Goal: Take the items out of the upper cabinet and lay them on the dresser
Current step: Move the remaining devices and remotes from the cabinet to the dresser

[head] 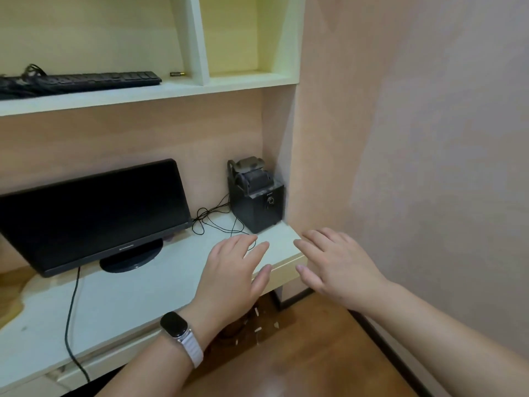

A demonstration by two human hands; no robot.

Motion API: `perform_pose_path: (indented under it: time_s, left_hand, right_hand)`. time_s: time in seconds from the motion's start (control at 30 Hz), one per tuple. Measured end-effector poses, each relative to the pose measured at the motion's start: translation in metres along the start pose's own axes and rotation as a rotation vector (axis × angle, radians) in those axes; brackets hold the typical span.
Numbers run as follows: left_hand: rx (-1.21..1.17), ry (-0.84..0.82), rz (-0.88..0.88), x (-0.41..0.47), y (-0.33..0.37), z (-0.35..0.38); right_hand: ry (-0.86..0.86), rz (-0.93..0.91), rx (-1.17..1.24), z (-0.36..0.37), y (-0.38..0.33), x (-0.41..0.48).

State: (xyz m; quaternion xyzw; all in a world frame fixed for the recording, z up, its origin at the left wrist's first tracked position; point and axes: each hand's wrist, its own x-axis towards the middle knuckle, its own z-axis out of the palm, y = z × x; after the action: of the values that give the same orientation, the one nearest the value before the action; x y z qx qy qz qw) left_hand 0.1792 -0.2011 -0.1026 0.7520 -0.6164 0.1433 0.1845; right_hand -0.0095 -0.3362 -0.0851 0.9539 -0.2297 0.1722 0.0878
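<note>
monitor [94, 213] dark | speaker [257, 207] at its right | floor [315, 362]: pale scraps [258, 329], perhaps paper

- To my right, a pale pinkish wall [415, 124] runs down to a dark skirting strip [389, 353].
- Below me, the floor [315, 365] is glossy brown wood with a soft sheen of light.
- Ahead, a white counter [128, 305] sits in an alcove backed by a light wood-grain panel [128, 138].
- Above it, the pale yellow-white cabinet [234, 32] has open compartments split by an upright divider [194, 38].

Both hands flat, empty: left hand [233, 275] and right hand [337, 267] over pale dresser top [114, 296]; black keyboard [86, 80] on upper cabinet shelf [143, 96].
</note>
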Motion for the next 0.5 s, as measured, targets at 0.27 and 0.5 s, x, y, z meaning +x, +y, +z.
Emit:
perform_pose_path:
  time_s: [0.27,0.5]
  left_hand:
    - [0.107,0.049,-0.050,0.080,-0.022,0.019]
    - [0.175,0.112,-0.060,0.186,-0.020,0.043]
  right_hand:
    - [0.048,-0.067,0.062,0.037,0.060,0.085]
    - [0.146,-0.141,0.120,0.054,0.147,0.166]
